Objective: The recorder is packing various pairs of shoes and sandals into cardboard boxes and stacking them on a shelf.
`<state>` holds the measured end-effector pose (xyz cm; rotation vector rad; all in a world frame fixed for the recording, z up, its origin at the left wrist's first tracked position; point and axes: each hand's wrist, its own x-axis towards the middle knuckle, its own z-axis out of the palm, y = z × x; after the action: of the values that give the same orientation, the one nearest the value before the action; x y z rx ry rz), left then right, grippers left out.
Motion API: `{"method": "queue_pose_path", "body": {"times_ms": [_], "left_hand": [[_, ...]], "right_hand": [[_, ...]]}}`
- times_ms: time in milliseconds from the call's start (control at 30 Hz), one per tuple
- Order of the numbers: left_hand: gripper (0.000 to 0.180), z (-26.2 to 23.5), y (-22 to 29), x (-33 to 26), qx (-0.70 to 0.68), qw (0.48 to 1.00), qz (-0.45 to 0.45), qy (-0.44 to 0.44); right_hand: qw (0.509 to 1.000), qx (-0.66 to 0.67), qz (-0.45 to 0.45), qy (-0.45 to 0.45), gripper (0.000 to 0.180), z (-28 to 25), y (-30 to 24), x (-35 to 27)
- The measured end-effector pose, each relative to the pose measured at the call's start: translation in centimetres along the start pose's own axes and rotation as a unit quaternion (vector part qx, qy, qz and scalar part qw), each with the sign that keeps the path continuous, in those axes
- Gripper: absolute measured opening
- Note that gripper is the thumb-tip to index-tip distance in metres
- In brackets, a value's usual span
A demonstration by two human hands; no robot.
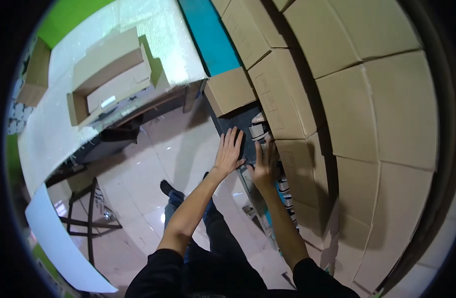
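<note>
My left hand (230, 153) lies with its fingers stretched over a dark shelf-like surface (233, 123), holding nothing. Close beside it, my right hand (263, 168) reaches along the same surface with fingers extended. Its fingertips are at a small whitish box-shaped item (258, 132) with a dark band; whether they touch it I cannot tell. Just beyond that item sits a shiny wrapped piece (259, 117), partly hidden by the stacked cartons. A closed brown cardboard box (231, 91) stands at the far end of the dark surface.
Tall stacks of brown cartons (372, 109) line the right side. At the upper left, an open cardboard box (114, 74) rests on a table covered in bubble wrap (176, 54). A white tabletop (59, 238) on dark legs stands lower left. Striped items (286, 196) lie beside my right forearm.
</note>
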<state>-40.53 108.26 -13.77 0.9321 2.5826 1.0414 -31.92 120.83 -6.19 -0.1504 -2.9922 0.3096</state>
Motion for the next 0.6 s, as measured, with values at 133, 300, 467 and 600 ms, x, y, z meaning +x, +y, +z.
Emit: {"method": "queue_pose_path", "body": {"times_ms": [133,300,467,600], "left_hand": [[0.108,3.0,0.0,3.7,-0.005,1.000,-0.013,0.012],[0.086,7.2,-1.9,6.9,0.032,0.993,-0.028,0.110],[0.065,7.3,-1.3,7.1,-0.081,0.988,-0.016,0.128],[0.074,5.9,-2.3,5.3,-0.086,0.989,-0.018,0.121]], "right_hand": [[0.997,0.001,0.075,-0.025,0.095,1.5,1.3,2.0],[0.991,0.032,0.116,-0.055,0.095,2.6,1.6,3.2],[0.991,0.044,0.120,-0.047,0.098,2.8,3.0,3.6],[0.991,0.054,0.117,-0.044,0.099,3.3,2.2,3.9]]}}
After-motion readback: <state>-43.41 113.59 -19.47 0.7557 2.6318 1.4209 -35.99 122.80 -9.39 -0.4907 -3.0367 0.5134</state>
